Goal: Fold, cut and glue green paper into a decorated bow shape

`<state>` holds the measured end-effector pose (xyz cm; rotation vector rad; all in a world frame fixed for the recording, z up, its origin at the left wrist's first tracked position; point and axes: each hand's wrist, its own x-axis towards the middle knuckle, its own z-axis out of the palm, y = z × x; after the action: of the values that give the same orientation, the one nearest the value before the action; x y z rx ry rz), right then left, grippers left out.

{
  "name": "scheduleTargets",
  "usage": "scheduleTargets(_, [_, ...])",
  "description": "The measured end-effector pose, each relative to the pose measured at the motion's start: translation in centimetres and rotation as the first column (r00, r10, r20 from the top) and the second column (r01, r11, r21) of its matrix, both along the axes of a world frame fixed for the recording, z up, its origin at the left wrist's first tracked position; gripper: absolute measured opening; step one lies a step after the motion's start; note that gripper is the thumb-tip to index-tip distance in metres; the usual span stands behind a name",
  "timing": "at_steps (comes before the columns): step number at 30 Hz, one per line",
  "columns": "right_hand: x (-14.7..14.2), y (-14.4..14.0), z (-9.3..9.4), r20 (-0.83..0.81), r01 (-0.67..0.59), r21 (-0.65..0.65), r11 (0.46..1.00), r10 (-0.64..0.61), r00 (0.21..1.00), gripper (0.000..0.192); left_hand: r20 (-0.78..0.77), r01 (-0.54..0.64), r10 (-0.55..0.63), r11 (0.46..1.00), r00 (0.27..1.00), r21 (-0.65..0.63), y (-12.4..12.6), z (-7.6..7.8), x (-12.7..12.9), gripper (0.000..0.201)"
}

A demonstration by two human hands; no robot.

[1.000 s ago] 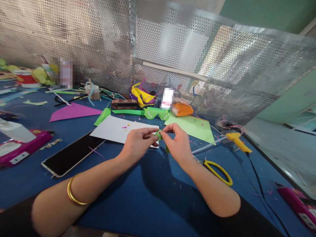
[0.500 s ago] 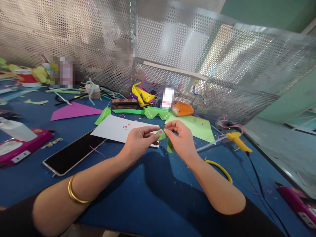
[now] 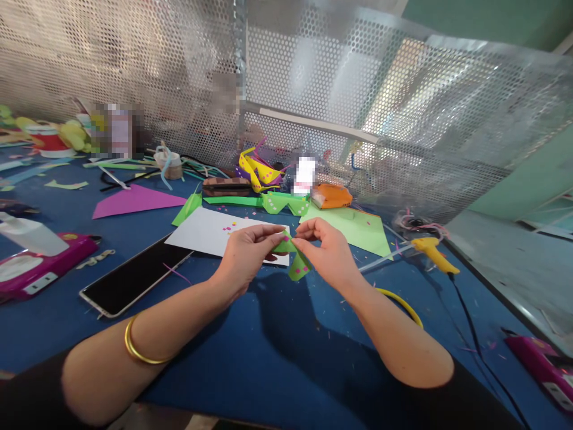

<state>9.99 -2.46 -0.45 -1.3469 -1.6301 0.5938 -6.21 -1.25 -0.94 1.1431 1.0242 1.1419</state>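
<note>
Nearest: both forearms reach in over the blue tabletop (image 3: 304,382), a gold bangle (image 3: 142,352) on the left one. Left hand (image 3: 244,254): thumb and fingers closed in a pinch on the left end of a small green paper piece (image 3: 301,267) marked with pink dots. Right hand (image 3: 326,254): thumb and forefinger narrowly apart, tips at the piece's middle (whether they grip it, cannot tell). The piece is between the two hands, its lower lobe hanging above the table. Left of the hands lies a dark-screened phone (image 3: 134,280); a yellow loop handle (image 3: 405,306) shows beside the right forearm, with a yellow glue gun (image 3: 434,255) farther out. Beyond the phone, partly behind the left hand, a white sheet (image 3: 201,230) bears loose coloured dots; pale green paper (image 3: 362,233) lies beyond the right hand. Farther back: green paper glasses (image 3: 286,205), an orange packet (image 3: 331,196) just to their right, yellow glasses (image 3: 264,175) behind. Perforated metal mesh (image 3: 313,71) backs the table.
</note>
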Motion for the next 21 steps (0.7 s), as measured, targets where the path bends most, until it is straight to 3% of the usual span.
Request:
scheduleTargets(5, [-0.18, -0.11, -0.20, 0.002, -0.011, -0.058, 0.998, 0.012, 1.000, 0.009, 0.030, 0.023, -0.022, 0.999, 0.999, -0.034, -0.10, 0.09, -0.01, 0.034])
scheduleTargets(11, [-0.11, -0.06, -0.34, 0.030, -0.057, -0.015, 0.998, 0.057, 0.998, 0.011, -0.028, -0.009, 0.007, 0.998, 1.000, -0.068, -0.09, 0.25, 0.12, 0.037])
scheduleTargets(16, [-0.10, -0.06, -0.24, 0.044, -0.069, -0.003, 0.998, 0.069, 0.997, 0.011, -0.057, -0.032, 0.031, 0.999, 0.998, -0.026, 0.13, -0.05, 0.11, 0.034])
scheduleTargets(21, [0.23, 0.09, 0.06, 0.065, -0.038, -0.038, 0.999, 0.041, 0.997, 0.012, -0.093, 0.022, -0.022, 1.000, 0.995, 0.000, 0.16, 0.12, 0.01, 0.035])
